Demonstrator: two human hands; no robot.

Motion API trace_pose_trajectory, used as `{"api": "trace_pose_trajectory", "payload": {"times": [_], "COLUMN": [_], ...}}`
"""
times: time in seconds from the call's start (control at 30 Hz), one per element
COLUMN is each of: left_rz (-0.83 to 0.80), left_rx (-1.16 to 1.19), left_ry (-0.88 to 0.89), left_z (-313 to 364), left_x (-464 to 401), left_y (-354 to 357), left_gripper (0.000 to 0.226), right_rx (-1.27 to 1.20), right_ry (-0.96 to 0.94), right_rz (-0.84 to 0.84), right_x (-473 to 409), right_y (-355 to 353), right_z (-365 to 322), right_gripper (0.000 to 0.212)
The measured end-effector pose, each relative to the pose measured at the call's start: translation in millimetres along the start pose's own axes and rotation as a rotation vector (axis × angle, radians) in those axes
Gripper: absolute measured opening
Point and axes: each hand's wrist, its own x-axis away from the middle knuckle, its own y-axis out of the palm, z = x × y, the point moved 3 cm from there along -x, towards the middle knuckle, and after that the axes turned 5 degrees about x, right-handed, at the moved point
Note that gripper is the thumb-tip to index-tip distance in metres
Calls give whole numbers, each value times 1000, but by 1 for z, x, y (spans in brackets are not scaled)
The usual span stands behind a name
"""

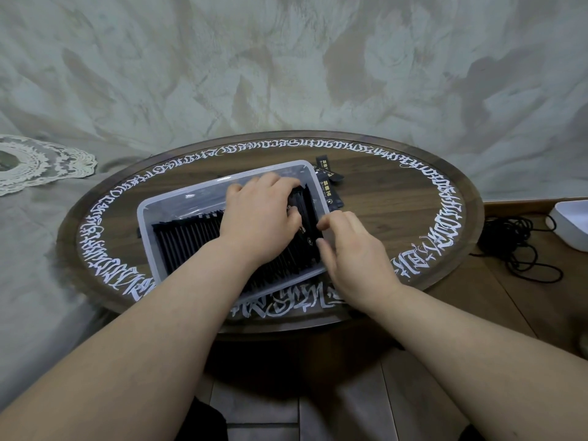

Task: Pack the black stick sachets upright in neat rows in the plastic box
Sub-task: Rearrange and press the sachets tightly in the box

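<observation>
Sachets (191, 232) are standing in rows inside the plastic box (144, 214); left hand (261, 214), fingers curled, is pressing them back while right hand (346, 249) is pinching one in. Next, probably, the loose sachets (332, 194) beside it.

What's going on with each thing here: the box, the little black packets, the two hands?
Plastic box: lid off, on the round table, partly filled.
Packed sachets: standing upright in a row inside the box.
Loose sachets: lying flat on the table beyond the box.
Left hand: inside the box, pressing on the row.
Right hand: at the box's right end, fingers on a sachet.
Black cord: loosely tangled beside the table.
</observation>
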Motion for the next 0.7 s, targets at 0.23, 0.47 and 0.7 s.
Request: {"api": "trace_pose_trajectory", "payload": {"times": [0.23, 0.47, 0.7], "left_rz": [116, 132, 125], "left_rx": [154, 233, 249], "left_ry": [10, 20, -29], "left_z": [-1, -4, -9], "left_x": [0, 2, 1], "left_y": [-2, 0, 12], "left_gripper": [15, 13, 23], "right_rx": [-19, -47, -36], "right_ry": [1, -30, -30], "right_rz": [24, 86, 118], "right_x": [0, -1, -2], "right_y": [0, -1, 0], "right_z": [-1, 0, 0], "right_gripper": [31, 52, 43]}}
